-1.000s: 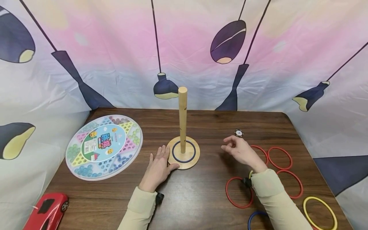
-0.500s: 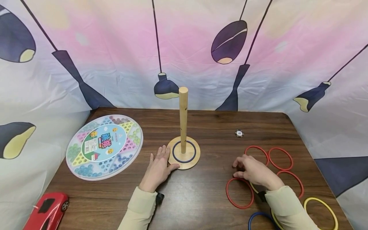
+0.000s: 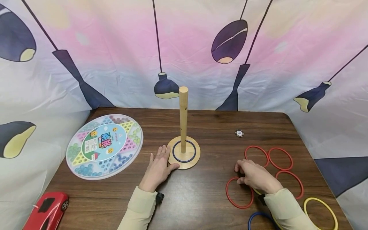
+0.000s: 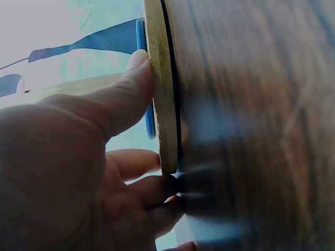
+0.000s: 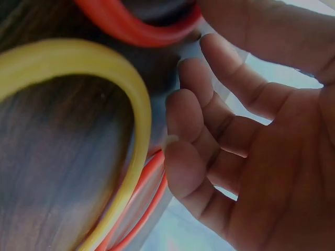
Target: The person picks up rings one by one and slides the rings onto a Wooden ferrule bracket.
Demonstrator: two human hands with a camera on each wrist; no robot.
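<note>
In the head view my left hand (image 3: 155, 171) rests at the left front of a round wooden base (image 3: 189, 165), fingers spread along its rim. The left wrist view puts the thumb (image 4: 125, 99) on the base's top face. An upright wooden peg (image 3: 183, 118) rises from that base, and a dark blue ring (image 3: 184, 162) lies around its foot. My right hand (image 3: 256, 175) hovers at the far edge of a red ring (image 3: 226, 193), fingers loosely bent, thumb close to it; contact is unclear. Beneath that wrist lies a yellow ring (image 5: 140, 110), partly hidden.
Further red rings (image 3: 280, 168) lie beyond the right hand. Another yellow ring (image 3: 334, 217) and a blue ring (image 3: 250, 220) lie near the front. A poker chip (image 3: 239, 133) sits behind them. Left are a marble game board (image 3: 104, 142) and a red toy car (image 3: 47, 210).
My right hand has moved from near the poker chip toward the front right, down to the red ring's far edge. The left hand stays at the base.
</note>
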